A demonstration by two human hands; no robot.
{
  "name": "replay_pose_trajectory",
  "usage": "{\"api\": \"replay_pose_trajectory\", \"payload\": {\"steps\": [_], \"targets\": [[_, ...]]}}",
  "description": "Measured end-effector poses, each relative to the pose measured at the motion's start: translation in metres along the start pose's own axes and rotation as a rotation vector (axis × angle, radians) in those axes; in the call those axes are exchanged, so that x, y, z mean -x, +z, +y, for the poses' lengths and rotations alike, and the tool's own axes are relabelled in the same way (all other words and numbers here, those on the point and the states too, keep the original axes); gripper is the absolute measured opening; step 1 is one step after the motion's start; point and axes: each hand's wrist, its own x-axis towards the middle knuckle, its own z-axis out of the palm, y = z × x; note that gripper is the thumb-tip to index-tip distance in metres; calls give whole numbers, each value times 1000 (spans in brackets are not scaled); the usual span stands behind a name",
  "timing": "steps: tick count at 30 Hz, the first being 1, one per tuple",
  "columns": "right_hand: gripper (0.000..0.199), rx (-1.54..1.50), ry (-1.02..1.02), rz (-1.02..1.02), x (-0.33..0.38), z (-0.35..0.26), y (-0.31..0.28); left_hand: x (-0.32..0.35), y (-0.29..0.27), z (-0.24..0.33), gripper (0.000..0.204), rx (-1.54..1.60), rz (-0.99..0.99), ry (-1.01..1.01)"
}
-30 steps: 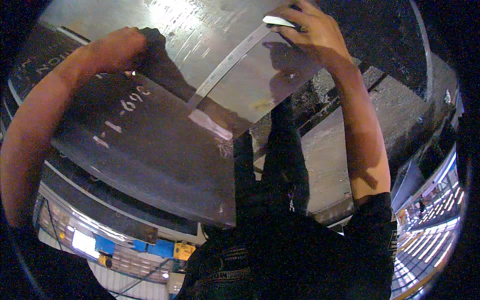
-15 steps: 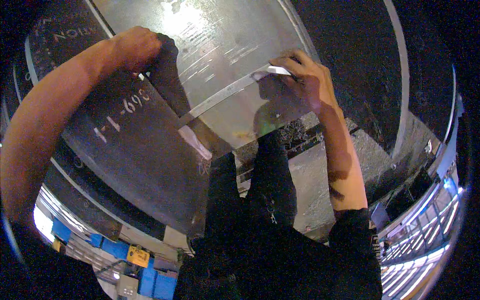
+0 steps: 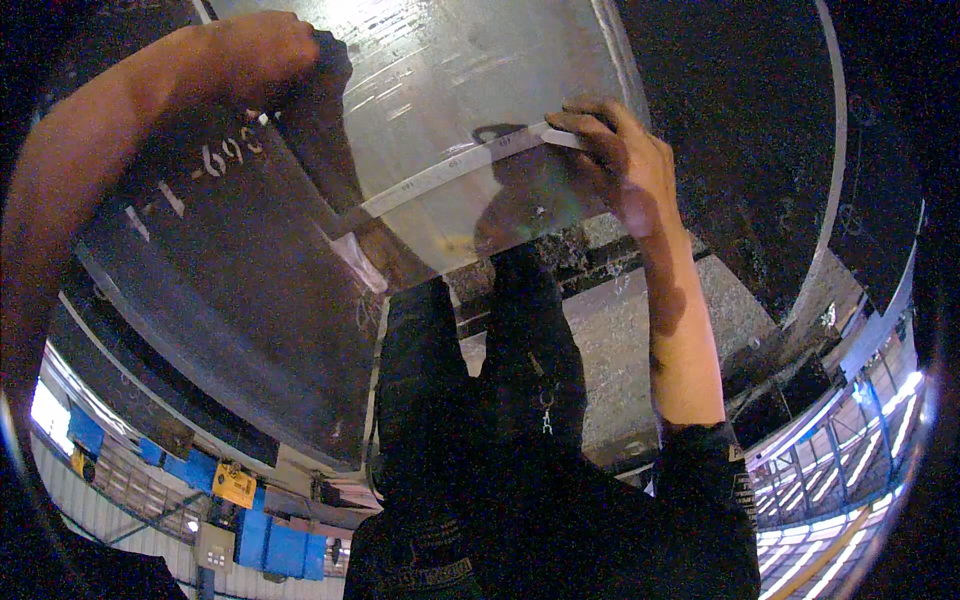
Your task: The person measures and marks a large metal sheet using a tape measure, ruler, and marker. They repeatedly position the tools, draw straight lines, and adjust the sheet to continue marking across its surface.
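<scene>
Left dark plate point(image 3: 260, 300) bears a slanting row of large white numerals point(image 3: 205, 170) set off by dashes; pale looped marks point(image 3: 850, 218) on the right dark plate point(image 3: 740, 180) are unreadable. White measuring strip point(image 3: 430, 177) carries small dark figures along its length, too fine to record with certainty. Pale lettering, blurred, shows on the wearer's black shirt front point(image 3: 435, 565) and right sleeve point(image 3: 705, 470).

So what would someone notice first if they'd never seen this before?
Probably the shiny metal surface at the top middle, with its bright glare. Next might be the pale marked strip running across it, its bent right end held in the right hand. White markings also stand out on the dark panel at the left.
</scene>
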Motion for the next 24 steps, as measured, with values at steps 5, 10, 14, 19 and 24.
{"api": "replay_pose_trajectory", "payload": {"steps": [5, 10, 14, 19, 24], "targets": [[48, 76, -50, 27, 4, 6, 5, -4, -3, 4, 12, 29, -43, -44], [41, 72, -92, 54, 3, 8, 8, -5, 0, 2, 13, 24, -41, -55], [42, 79, -110, 18, 1, 11, 11, -4, 2, 1, 14, 26, -39, -65], [42, 66, -122, 41, 1, 17, 15, -4, -1, 0, 15, 23, -38, -68], [46, 66, -57, 28, 4, 20, 19, -5, -9, 0, 16, 17, -75, -69]]}}
